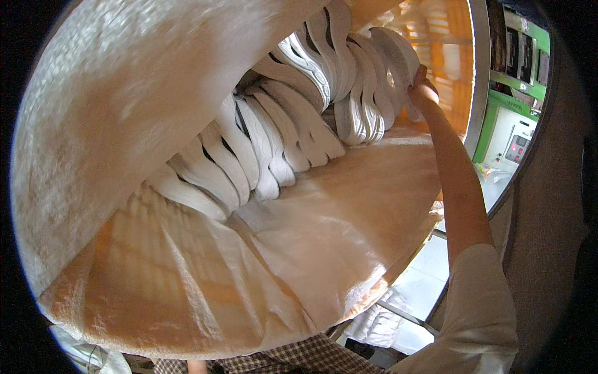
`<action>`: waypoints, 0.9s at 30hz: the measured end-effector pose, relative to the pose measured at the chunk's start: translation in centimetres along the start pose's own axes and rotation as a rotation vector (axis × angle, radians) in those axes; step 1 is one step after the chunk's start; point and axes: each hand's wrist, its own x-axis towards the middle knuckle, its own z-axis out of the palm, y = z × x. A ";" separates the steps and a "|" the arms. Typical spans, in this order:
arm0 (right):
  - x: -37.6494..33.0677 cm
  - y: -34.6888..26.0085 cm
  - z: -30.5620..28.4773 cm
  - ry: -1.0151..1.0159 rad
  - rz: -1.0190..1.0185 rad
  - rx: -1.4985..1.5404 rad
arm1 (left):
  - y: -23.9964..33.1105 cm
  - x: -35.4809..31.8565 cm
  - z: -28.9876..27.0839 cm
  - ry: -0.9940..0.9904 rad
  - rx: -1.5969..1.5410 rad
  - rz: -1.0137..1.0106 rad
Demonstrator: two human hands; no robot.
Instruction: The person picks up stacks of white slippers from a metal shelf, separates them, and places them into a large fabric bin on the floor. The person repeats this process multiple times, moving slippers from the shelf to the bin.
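White shoe soles (274,134) stand on edge, packed side by side in rows, in an orange crate (460,75) with slatted walls. A translucent plastic liner (324,230) covers the crate's near side and folds over its rim. My right hand (423,92) reaches to the far right end of the back row. Its fingers are closed on the outermost sole (398,65), though some are hidden. Only a small patch of skin, perhaps my left forearm (197,366), shows at the lower edge; my left hand is out of sight.
A large, blurred whitish sheet (124,118) hangs over the left side and hides part of the rows. Beyond the crate at right stands a green and white machine (511,140) with a small control panel. A white bundle (377,324) lies below, near a metal bar (408,316).
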 end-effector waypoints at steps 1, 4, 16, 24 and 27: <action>0.4 -0.1 0.1 -0.030 -0.004 0.039 | 0.1 0.1 0.1 0.002 -0.005 -0.007; 0.9 -0.9 2.0 0.025 -0.045 0.105 | 0.3 0.5 0.8 0.008 -0.016 -0.027; 3.2 -0.3 4.5 -0.119 -0.070 0.076 | 0.9 1.7 2.3 -0.006 -0.023 -0.102; 2.3 -3.8 4.7 -0.046 -0.173 -0.135 | 1.2 2.3 2.6 -0.007 -0.017 -0.123; 4.4 -3.3 1.5 -0.192 -0.259 -0.153 | 1.2 2.3 2.6 -0.011 -0.021 -0.133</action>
